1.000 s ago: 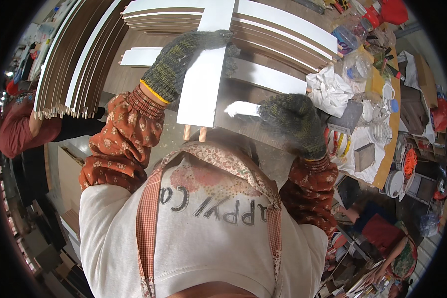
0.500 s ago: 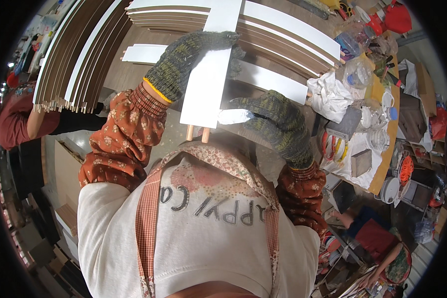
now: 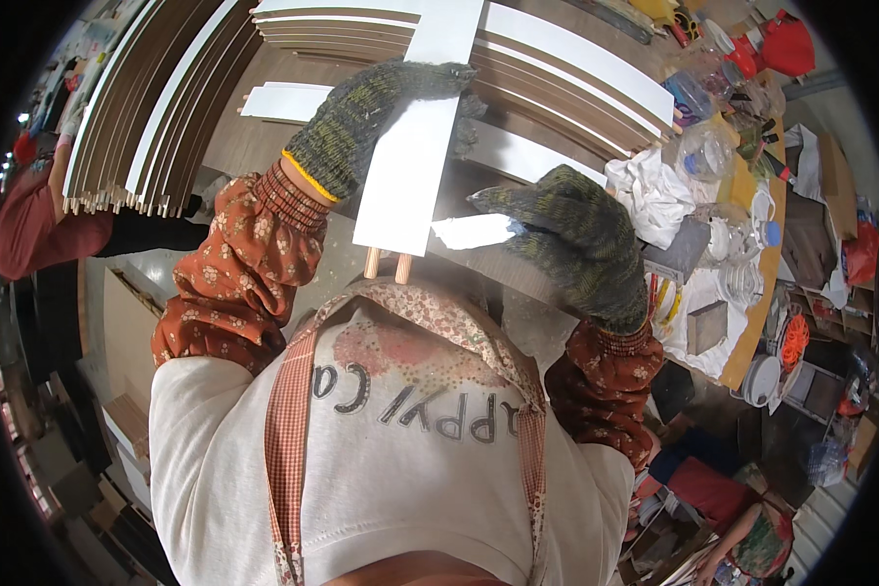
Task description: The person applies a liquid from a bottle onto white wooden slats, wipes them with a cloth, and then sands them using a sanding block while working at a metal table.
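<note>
My left hand (image 3: 386, 112), in a dark green knitted glove with a yellow cuff, is closed around a long white board (image 3: 400, 195). Two wooden dowels (image 3: 389, 267) stick out of the board's near end. To the right of it, my right hand (image 3: 581, 239), gloved alike, pinches a small flat white piece (image 3: 474, 231) that looks bluish beside the fingers. Its left tip lies by the board's right edge; whether they touch I cannot tell. The exact kind of this white piece is unclear.
Stacked white-faced boards with dowel ends stand at the left (image 3: 151, 117) and lie at the far right (image 3: 576, 73). A crumpled white bag (image 3: 649, 190), plastic bottles and a grey block (image 3: 708, 325) crowd the right-hand bench. Other people are at the left (image 3: 34, 230) and lower right (image 3: 723, 488).
My right hand has shifted to the right with the white piece, and more of that piece shows. The left hand keeps its grip on the board, nearly unmoved.
</note>
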`<state>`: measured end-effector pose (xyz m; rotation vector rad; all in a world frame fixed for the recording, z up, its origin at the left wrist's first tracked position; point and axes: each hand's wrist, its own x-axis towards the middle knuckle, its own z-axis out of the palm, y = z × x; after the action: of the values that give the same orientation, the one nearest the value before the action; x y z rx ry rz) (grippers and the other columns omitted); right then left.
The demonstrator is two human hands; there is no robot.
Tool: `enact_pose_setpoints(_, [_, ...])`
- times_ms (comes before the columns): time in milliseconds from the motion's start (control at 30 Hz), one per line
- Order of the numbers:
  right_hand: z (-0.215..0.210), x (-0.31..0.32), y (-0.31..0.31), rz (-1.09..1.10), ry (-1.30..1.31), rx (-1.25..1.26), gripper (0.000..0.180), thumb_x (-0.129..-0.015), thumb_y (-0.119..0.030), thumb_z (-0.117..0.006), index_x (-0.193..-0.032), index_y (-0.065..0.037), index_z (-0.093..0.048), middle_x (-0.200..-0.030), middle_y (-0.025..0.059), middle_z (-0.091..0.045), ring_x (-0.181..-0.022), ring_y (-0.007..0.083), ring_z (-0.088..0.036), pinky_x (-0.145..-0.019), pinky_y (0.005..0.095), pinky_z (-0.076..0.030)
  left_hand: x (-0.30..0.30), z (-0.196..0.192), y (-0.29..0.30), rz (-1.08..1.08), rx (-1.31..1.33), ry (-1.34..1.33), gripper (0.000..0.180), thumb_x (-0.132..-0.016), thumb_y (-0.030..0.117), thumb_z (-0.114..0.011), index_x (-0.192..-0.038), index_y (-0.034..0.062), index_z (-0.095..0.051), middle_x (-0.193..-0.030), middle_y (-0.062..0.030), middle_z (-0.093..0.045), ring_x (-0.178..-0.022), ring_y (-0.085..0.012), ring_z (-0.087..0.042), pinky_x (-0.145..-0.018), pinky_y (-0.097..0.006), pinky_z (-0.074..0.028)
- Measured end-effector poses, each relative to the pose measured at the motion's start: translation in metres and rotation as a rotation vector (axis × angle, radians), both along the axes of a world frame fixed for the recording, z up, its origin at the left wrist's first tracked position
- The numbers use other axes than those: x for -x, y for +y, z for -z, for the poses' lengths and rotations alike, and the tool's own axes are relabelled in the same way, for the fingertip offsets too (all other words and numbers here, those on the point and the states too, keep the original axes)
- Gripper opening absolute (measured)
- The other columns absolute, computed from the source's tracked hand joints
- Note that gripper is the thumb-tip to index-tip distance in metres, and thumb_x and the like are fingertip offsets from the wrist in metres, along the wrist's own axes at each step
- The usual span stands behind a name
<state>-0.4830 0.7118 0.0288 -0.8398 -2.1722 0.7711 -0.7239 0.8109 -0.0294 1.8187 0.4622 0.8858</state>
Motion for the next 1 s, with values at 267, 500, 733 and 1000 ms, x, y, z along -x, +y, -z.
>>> enact_pose_setpoints(267, [0.027, -0.015, 0.003, 0.022, -0.052, -0.099, 0.031, -0.074, -0.008, -0.061, -0.104, -0.002, -0.062, -0.096, 0.0088, -0.062, -0.078, 0.0222, -0.057, -0.065, 0.0314, -0.048, 0.003, 0.0, -0.003, 0.02, 0.113, -0.062, 0.042, -0.088, 0.019, -0.051, -0.126, 0.0035, -0.044, -0.109, -0.0148, -0.058, -0.09, -0.0198, -0.06, -0.077, -0.031, -0.05])
enact_pose_setpoints(500, [0.012, -0.008, 0.009, -0.128, -0.157, -0.356, 0.031, -0.072, -0.014, -0.062, -0.102, -0.005, -0.063, -0.098, 0.0083, -0.062, -0.082, 0.023, -0.057, -0.068, 0.0322, -0.048, 0.003, -0.009, -0.003, -0.028, -0.098, 0.106, 0.041, -0.088, 0.021, -0.051, -0.124, 0.0026, -0.046, -0.112, -0.0145, -0.058, -0.098, -0.0209, -0.058, -0.084, -0.031, -0.047])
enact_pose_setpoints(733, [0.054, -0.031, -0.029, 0.039, -0.476, -0.562, 0.043, -0.092, -0.024, -0.04, -0.132, -0.008, -0.036, -0.133, 0.0122, -0.037, -0.12, 0.0241, -0.039, -0.105, 0.0393, -0.028, 0.0, -0.006, -0.003, -0.096, -0.276, 0.088, 0.052, -0.075, 0.022, -0.068, -0.12, 0.0031, -0.049, -0.113, -0.0139, -0.058, -0.1, -0.0228, -0.058, -0.087, -0.033, -0.045])
enact_pose_setpoints(1000, [0.042, -0.022, -0.039, 0.115, -0.385, -0.553, 0.037, -0.083, -0.011, -0.051, -0.12, -0.007, -0.051, -0.118, 0.0101, -0.052, -0.11, 0.0219, -0.048, -0.093, 0.0347, -0.039, -0.007, -0.008, -0.004, -0.025, -0.317, 0.035, 0.058, -0.071, 0.02, -0.072, -0.122, 0.0048, -0.047, -0.113, -0.0143, -0.058, -0.095, -0.0223, -0.06, -0.081, -0.034, -0.049])
